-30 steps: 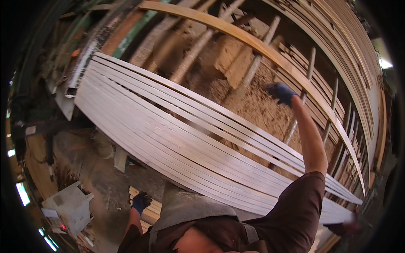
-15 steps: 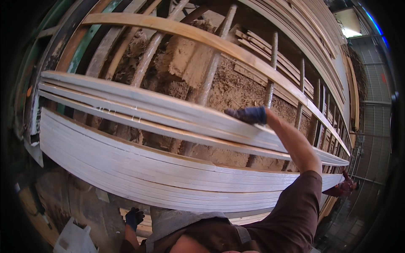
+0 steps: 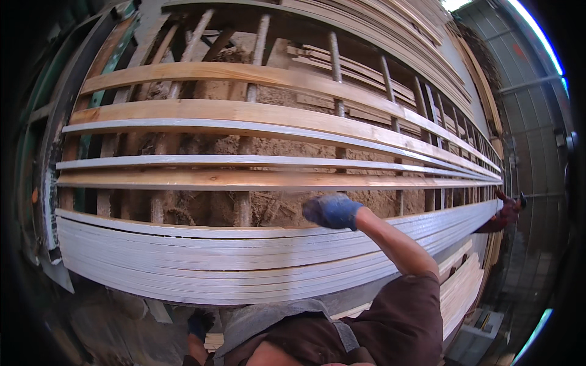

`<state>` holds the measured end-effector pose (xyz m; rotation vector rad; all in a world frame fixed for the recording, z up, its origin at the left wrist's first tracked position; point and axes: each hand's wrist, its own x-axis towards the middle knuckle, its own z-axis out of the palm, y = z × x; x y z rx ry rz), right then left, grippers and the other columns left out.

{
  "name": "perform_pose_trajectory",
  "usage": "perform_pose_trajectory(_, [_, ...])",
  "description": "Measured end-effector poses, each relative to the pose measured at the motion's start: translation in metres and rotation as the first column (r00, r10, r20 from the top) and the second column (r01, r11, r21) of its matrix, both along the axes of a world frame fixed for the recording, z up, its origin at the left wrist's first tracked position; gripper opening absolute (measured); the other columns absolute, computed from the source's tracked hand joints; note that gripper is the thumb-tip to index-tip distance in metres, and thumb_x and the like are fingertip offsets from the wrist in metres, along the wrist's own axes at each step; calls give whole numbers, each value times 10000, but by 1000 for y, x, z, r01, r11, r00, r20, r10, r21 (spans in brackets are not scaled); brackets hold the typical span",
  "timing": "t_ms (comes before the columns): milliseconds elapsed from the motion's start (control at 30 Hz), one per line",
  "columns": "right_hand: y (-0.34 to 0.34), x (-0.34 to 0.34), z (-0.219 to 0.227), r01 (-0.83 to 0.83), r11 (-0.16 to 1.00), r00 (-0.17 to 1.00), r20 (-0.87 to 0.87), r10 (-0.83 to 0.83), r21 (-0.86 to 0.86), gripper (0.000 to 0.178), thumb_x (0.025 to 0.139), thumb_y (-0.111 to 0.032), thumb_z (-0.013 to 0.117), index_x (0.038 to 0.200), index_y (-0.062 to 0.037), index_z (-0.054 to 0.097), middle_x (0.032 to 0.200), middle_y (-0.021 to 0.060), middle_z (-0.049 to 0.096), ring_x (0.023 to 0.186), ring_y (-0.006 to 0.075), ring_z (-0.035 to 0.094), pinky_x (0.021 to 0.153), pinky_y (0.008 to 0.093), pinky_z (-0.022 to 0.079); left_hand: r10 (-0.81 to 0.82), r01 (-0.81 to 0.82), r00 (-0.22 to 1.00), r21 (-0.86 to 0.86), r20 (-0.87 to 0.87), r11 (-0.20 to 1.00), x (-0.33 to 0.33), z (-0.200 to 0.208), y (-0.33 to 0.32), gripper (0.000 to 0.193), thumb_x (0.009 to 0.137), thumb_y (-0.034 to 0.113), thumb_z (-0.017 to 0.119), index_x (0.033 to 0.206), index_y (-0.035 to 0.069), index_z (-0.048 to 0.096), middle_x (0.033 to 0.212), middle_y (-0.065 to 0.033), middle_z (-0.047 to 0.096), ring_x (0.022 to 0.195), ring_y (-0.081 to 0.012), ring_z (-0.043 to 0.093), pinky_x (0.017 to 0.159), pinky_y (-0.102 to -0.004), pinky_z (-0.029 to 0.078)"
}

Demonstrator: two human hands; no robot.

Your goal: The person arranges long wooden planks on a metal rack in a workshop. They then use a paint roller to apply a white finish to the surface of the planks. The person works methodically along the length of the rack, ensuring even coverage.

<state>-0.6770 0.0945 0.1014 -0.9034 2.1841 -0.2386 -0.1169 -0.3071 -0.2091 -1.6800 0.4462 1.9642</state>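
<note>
My right hand (image 3: pixel 332 211), in a blue glove, hovers over the gap between the near stack and the loose boards. Nothing shows in it, and its slightly blurred fingers look loosely apart. Just beyond lies a bare-faced wooden board (image 3: pixel 232 177), then a white-edged board (image 3: pixel 213 160) and another white-edged board (image 3: pixel 183 123). Nearer to me, a stack of white-painted boards (image 3: pixel 201 256) runs across my front. Low at the left, my left hand (image 3: pixel 200 322) hangs beside my apron in a dark glove; shadow hides its fingers.
Metal crossbars (image 3: pixel 334 58) carry the boards over a sawdust-covered floor (image 3: pixel 268 204). More planks (image 3: pixel 390 36) lie at the far side. At the right end stands another person (image 3: pixel 508 212). A dark frame (image 3: pixel 52 183) borders the left end.
The bundled boards that my right hand was touching now lie spread apart across the crossbars. That hand has let go and come back toward me. The view has also shifted.
</note>
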Motion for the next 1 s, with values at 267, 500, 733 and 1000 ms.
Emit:
perform_pose_trajectory(267, [-12, -16, -34, 461, 887, 867, -204, -455, -19, 369, 988, -315, 459, 935, -41, 701, 764, 231, 662, 787, 367, 665, 804, 475, 536, 108, -73, 975, 176, -195, 982, -5, -14, -18, 530, 987, 588, 334, 1204, 165, 568, 1131, -147, 663, 1000, -361, 613, 739, -536, 472])
perform_pose_trajectory(500, [0, -46, -21, 214, 879, 626, -631, -459, -427, 346, 956, -275, 560, 1193, -23, 562, 997, 223, 675, 923, 336, 672, 855, 464, 539, -172, 156, 967, -96, -189, 983, -15, -11, -1, 550, 980, 588, 337, 1203, 152, 586, 1086, -170, 650, 997, -357, 602, 790, -544, 479])
perform_pose_trajectory(733, [22, -50, -77, 973, -231, -155, 746, -648, 2, 420, 1008, -381, 502, 1247, -35, 512, 1124, 213, 664, 981, 360, 678, 869, 475, 560, -108, 95, 991, -157, -75, 983, -7, -17, 5, 567, 980, 592, 369, 1272, 136, 535, 1212, -185, 633, 885, -436, 645, 688, -546, 510])
perform_pose_trajectory(1000, [-13, -113, -117, 715, -690, -121, 952, -280, -112, 355, 1006, -321, 534, 1279, -94, 523, 1243, 157, 626, 1071, 320, 652, 891, 483, 563, -33, 26, 996, -81, -81, 996, -9, -14, -5, 531, 897, 540, 583, 1267, 160, 559, 1197, -176, 664, 930, -379, 673, 712, -525, 524])
